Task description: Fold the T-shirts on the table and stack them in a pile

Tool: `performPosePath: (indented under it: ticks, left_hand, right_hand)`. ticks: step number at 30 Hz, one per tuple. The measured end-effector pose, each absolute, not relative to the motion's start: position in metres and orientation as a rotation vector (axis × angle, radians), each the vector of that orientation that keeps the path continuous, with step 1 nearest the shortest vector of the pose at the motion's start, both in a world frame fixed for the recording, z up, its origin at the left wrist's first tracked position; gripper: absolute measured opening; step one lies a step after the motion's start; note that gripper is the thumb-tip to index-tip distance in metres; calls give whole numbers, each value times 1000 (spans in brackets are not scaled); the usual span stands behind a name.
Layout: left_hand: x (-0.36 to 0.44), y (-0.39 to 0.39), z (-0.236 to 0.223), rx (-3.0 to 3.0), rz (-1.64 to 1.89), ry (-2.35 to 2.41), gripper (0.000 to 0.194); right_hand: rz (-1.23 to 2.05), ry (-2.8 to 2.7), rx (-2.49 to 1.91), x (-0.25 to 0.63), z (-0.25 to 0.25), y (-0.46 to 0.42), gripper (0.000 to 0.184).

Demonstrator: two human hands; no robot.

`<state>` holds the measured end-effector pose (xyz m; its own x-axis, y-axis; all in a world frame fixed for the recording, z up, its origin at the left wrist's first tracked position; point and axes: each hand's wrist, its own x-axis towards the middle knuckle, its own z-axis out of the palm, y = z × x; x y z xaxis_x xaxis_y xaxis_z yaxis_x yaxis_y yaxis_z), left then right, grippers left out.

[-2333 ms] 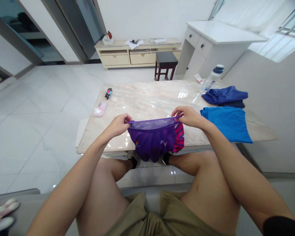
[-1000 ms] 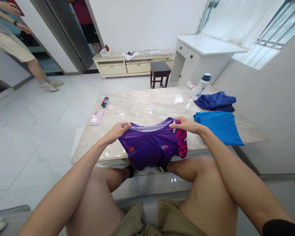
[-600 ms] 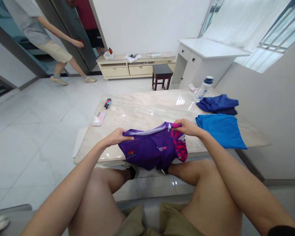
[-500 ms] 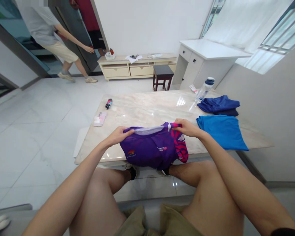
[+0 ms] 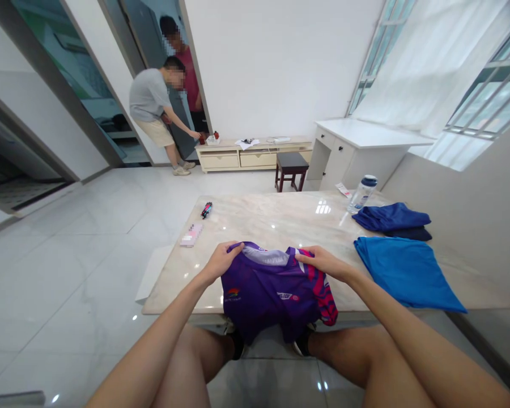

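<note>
Your left hand (image 5: 223, 263) and right hand (image 5: 323, 263), fingers half closed, pinch the pale collar (image 5: 266, 256) of a purple-and-pink sports jersey (image 5: 272, 297), now lowered slack onto the near edge of the pale marble surface (image 5: 255, 224).

Bright daylight from the curtained window (image 5: 463, 85) leaves glare spots on the marble tabletop (image 5: 276, 218); wide-angle distortion bends the edges.

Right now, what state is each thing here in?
Purple jersey, bunched, hanging over the marble table edge.
Left hand, gripping the jersey near its collar.
Right hand, gripping the jersey's other side.
Blue shirt, folded flat.
Navy clothes, folded, stacked.
Water bottle, upright, capped.
</note>
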<state>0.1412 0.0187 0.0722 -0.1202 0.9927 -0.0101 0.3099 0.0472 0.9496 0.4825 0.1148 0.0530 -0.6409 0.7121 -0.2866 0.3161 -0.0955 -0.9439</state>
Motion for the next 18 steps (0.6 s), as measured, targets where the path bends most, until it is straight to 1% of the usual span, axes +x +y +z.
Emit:
performPosePath:
  ticks: [4, 7, 11, 12, 15, 18]
  left_hand:
    - [138, 14, 76, 1391, 1079, 1514, 42]
    - [134, 8, 80, 1421, 998, 1422, 40]
    - [125, 3, 73, 1429, 792, 1275, 52]
    - [122, 3, 68, 1436, 700, 1273, 50]
    - [112, 4, 51, 1500, 467, 1406, 36]
    - [102, 7, 36, 1575, 382, 1554, 33]
  right_hand:
    - [1509, -1786, -1119, 482, 54, 121, 57]
    - [1377, -1755, -1087, 486, 56, 125, 54]
    - [1236, -1748, -1083, 493, 55, 130, 60]
    - [1202, -1763, -1081, 494, 53, 131, 62]
    - [1052, -1885, -1059, 495, 47, 135, 64]
    - [880, -2017, -1036, 494, 44, 137, 64]
